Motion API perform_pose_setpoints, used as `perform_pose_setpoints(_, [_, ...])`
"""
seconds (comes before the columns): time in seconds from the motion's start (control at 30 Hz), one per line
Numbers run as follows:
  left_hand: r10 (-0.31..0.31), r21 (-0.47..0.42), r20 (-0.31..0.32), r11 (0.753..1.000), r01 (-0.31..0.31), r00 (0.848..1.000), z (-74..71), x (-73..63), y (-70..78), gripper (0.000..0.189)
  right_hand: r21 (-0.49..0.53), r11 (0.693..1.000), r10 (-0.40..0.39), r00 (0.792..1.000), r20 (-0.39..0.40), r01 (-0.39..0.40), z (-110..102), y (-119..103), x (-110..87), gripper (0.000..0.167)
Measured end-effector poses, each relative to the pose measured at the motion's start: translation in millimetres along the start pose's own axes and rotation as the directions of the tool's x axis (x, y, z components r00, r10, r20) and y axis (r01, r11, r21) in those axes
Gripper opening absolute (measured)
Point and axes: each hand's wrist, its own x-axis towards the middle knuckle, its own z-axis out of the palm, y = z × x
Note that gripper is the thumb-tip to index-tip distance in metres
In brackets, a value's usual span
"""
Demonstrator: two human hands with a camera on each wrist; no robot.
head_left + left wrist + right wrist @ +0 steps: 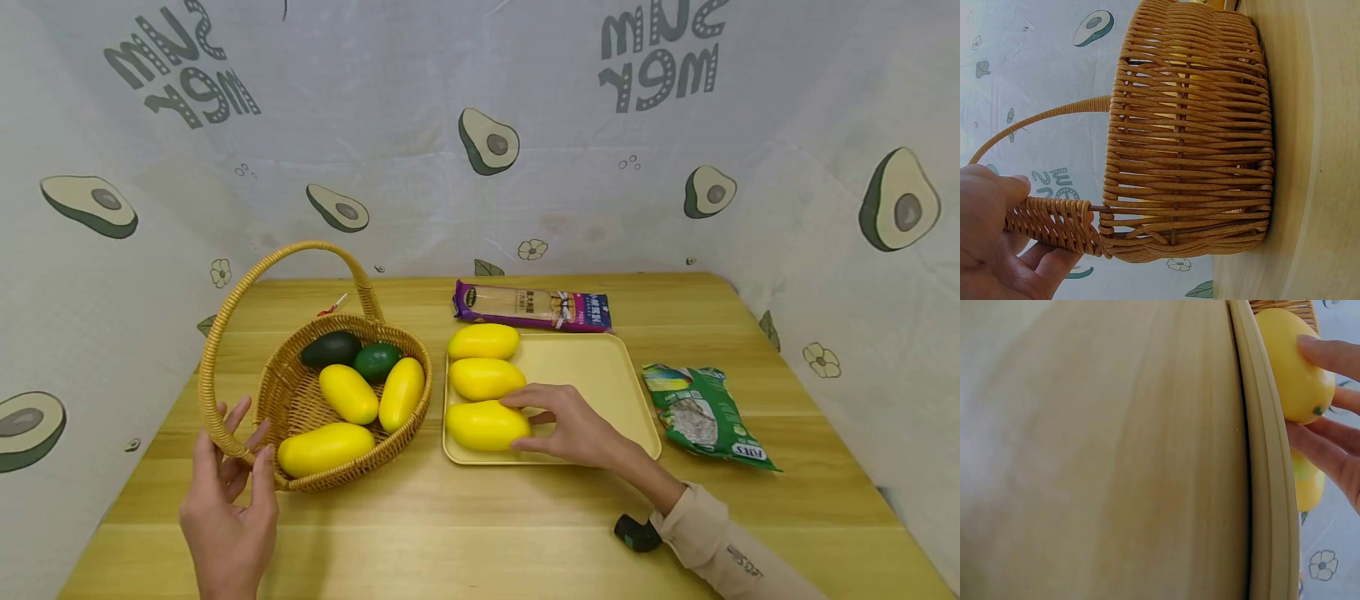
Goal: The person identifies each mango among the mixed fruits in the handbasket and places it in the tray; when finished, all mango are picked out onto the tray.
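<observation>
My left hand (228, 512) holds the near end of the tall handle (217, 350) of a wicker basket (1188, 131), thumb on one side and fingers on the other. Inside the basket lie several yellow mangoes (326, 450) and two dark green, avocado-like fruits (377, 362). My right hand (570, 425) pinches the right end of the nearest mango (486, 426) on a pale yellow tray (592, 375). In the right wrist view, thumb and fingers lie on either side of this mango (1291, 369), close to its green stem spot. Two more mangoes (487, 379) lie behind it in a column.
A purple pasta pack (532, 307) lies behind the tray. Right of the tray is a green snack bag (705, 414). A small black object (636, 533) lies by the right sleeve, and a red-and-white stick (333, 305) lies behind the basket. Patterned cloth surrounds the table.
</observation>
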Motion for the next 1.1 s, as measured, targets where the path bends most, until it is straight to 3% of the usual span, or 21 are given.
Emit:
perform_pose_setpoints(0.67, [0.034, -0.007, -0.007, 0.999, -0.035, 0.999, 1.0, -1.0, -1.3, 0.083, 0.012, 1.0, -0.014, 1.0, -0.013, 0.014, -1.1, 3.7, -0.2, 0.056])
perform_pose_setpoints(1.1, [0.018, 0.002, -0.005, 1.0, -0.018, 1.0, 1.2, -1.2, -1.0, 0.083, 0.001, 1.0, -0.006, 1.0, -0.007, 0.006, -2.9, 4.4, -1.0, 0.056])
